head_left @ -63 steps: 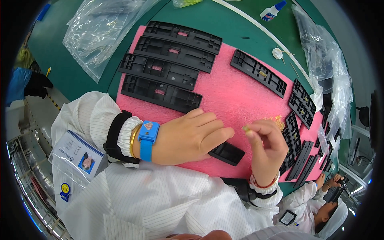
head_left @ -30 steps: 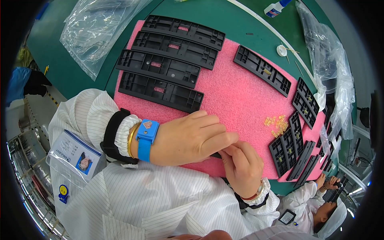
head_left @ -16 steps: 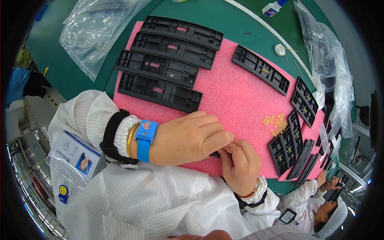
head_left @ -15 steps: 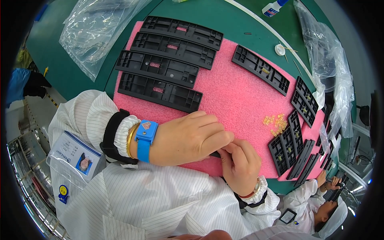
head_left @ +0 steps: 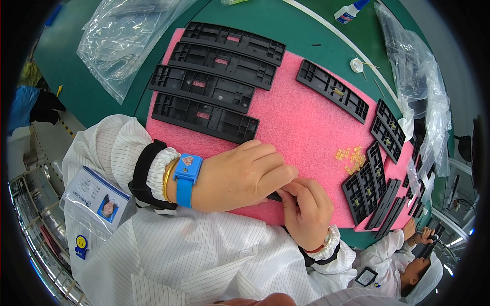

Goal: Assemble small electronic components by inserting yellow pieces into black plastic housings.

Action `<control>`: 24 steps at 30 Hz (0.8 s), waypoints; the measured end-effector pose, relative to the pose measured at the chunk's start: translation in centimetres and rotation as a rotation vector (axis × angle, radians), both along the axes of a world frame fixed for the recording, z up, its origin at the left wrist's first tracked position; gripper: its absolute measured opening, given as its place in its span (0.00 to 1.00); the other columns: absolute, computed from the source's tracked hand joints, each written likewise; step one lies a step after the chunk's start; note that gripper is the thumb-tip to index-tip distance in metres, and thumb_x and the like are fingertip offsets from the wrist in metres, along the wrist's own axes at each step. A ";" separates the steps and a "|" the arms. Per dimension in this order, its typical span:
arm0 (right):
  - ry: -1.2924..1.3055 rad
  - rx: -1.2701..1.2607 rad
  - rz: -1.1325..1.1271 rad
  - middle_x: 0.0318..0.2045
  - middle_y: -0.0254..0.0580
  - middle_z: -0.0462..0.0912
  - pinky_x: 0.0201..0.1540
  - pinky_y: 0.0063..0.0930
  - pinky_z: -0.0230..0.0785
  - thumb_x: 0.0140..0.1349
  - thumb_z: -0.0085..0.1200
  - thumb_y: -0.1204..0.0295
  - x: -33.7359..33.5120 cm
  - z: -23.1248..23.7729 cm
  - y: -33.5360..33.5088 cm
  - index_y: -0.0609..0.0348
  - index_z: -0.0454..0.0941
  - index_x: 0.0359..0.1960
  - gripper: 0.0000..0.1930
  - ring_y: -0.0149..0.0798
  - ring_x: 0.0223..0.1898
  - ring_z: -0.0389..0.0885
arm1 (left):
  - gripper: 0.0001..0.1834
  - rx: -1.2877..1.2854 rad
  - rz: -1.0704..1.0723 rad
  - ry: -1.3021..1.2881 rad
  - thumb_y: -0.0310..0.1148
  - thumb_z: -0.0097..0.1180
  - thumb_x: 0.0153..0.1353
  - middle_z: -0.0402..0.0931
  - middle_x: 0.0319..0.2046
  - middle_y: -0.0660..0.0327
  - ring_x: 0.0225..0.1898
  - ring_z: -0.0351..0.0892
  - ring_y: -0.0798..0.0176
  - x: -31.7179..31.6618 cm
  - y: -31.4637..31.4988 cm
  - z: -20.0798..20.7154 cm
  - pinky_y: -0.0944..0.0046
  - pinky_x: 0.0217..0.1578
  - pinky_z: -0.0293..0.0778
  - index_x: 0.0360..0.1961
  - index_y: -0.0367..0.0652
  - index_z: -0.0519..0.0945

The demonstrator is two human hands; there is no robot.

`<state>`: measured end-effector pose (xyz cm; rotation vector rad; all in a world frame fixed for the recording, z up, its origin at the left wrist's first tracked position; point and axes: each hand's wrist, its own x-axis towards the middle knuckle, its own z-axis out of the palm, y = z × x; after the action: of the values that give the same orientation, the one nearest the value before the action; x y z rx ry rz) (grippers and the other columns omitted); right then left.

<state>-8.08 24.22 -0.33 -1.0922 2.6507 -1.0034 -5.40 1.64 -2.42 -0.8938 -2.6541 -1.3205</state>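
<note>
My left hand point(head_left: 242, 176), with a blue wrist strap, is closed low over the pink foam mat point(head_left: 306, 132). Its fingertips meet those of my right hand point(head_left: 309, 209), which is pinched. Between them shows a small dark stretch of a black plastic part point(head_left: 275, 196); the rest is hidden under the fingers. Just beyond my left hand lies the nearest of several long black plastic panels point(head_left: 204, 118), ribbed and lying side by side. Small clear yellowish pieces point(head_left: 351, 157) are scattered to the right of my right hand.
One black panel point(head_left: 333, 91) lies apart at the far right of the mat. More black panels point(head_left: 365, 188) crowd its right edge. Plastic bags point(head_left: 127, 46) flank the green table. A glue bottle point(head_left: 351, 11) and a small white dish point(head_left: 357, 65) stand beyond. A co-worker point(head_left: 393, 260) sits at right.
</note>
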 end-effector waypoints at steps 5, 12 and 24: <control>0.004 0.008 0.006 0.35 0.43 0.84 0.34 0.37 0.78 0.54 0.71 0.79 0.0 0.1 0.0 0.61 0.84 0.39 0.11 0.46 0.34 0.85 | 0.37 -0.004 -0.001 0.002 0.34 0.77 0.47 0.77 0.47 0.53 0.49 0.78 0.49 0.0 -0.1 0.0 0.52 0.50 0.72 0.58 0.38 0.73; 0.021 0.020 0.010 0.35 0.43 0.84 0.33 0.37 0.78 0.54 0.71 0.80 0.1 0.1 0.0 0.61 0.83 0.39 0.12 0.47 0.34 0.85 | 0.36 0.007 -0.011 -0.007 0.34 0.77 0.47 0.77 0.46 0.54 0.47 0.78 0.49 0.0 0.0 0.1 0.52 0.49 0.72 0.57 0.38 0.73; 0.067 0.038 0.003 0.34 0.42 0.83 0.31 0.36 0.77 0.53 0.71 0.80 0.0 0.2 -0.4 0.61 0.83 0.38 0.12 0.46 0.32 0.85 | 0.32 -0.014 -0.039 -0.017 0.33 0.75 0.48 0.77 0.46 0.55 0.48 0.78 0.50 -0.2 -0.1 0.3 0.52 0.50 0.72 0.54 0.38 0.75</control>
<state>-8.08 23.77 -0.11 -1.1409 2.7080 -0.9278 -5.64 1.55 -2.15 -0.9446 -2.6750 -1.3248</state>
